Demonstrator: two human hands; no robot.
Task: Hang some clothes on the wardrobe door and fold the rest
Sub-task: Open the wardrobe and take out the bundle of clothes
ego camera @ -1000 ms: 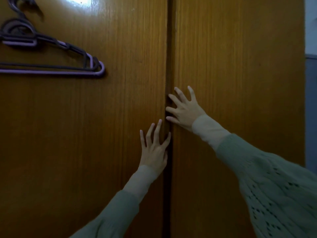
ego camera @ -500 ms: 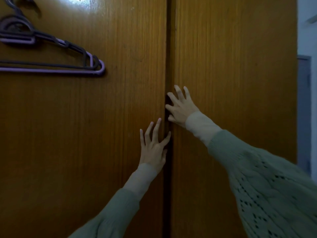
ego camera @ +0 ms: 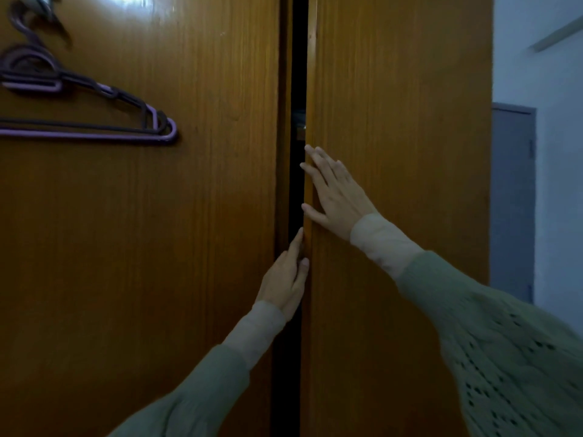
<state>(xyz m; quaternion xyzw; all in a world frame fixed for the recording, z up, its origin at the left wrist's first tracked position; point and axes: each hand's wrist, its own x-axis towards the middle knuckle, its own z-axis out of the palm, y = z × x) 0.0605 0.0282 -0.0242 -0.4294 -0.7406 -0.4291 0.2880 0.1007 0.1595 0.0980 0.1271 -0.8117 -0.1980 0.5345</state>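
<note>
Left hand (ego camera: 285,280) raised, fingers straight and together, pointing up — thumb alongside. Right hand (ego camera: 336,192) higher, fingers extended and slightly spread, palm turned away. Both forearms reach forward.

Two wooden wardrobe doors, left door (ego camera: 142,247) and right door (ego camera: 403,121), parted by a narrow dark gap. Hangers (ego camera: 94,121) hung flat against the left door, up and well left of the fingers (ego camera: 315,171) at the gap.

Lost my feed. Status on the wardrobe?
Both hands, left hand and right hand, on right door edge. Door cracked open. Empty hangers on left door. Nothing blocking.
</note>
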